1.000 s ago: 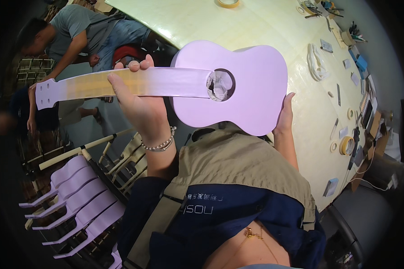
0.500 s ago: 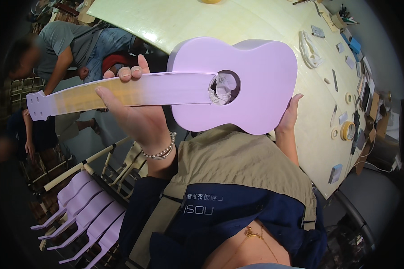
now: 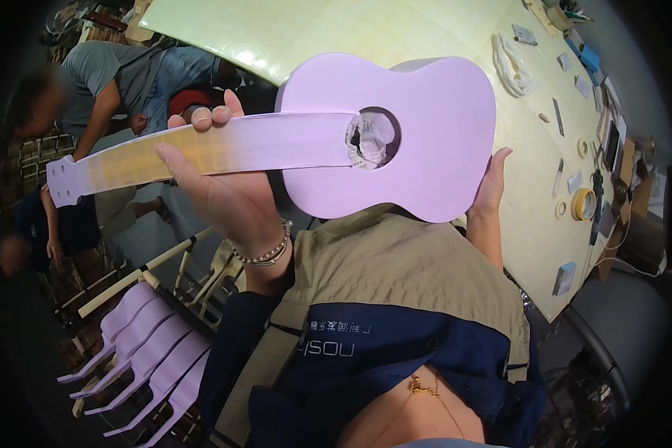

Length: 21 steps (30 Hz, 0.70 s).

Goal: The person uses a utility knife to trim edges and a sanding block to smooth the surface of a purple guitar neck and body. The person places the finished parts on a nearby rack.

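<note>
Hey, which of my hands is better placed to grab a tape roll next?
Probably your right hand: it's at the wide end of the lilac ukulele, nearer the tape rolls; your left hand holds the neck.

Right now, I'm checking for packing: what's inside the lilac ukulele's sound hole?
Crumpled, pale, paper-like material inside the lilac ukulele shows through its sound hole; whatever lies deeper is covered by it.

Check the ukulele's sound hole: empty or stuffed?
Partly stuffed: on the lilac ukulele, crumpled whitish paper shows in the sound hole without filling it.
</note>
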Each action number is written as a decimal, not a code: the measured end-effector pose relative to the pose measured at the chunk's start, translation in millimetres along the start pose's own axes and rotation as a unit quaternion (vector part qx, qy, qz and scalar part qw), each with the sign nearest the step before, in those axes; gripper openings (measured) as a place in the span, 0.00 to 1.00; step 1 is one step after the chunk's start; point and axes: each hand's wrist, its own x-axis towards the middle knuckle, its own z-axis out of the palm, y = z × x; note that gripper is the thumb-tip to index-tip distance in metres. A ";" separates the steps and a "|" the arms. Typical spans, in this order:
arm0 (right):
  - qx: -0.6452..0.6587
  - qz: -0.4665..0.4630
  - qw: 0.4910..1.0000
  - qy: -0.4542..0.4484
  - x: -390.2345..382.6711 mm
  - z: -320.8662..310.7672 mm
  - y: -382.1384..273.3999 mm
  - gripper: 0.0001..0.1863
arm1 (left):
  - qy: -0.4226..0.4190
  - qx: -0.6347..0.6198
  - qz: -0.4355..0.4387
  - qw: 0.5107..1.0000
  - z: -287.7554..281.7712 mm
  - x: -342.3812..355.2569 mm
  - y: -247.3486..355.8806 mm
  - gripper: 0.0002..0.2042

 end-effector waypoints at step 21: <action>-0.055 -0.042 0.996 -0.056 -39.3 19.8 -30.7 0.45 | 0.070 0.118 -0.120 0.983 -41.1 7.4 -29.5 0.20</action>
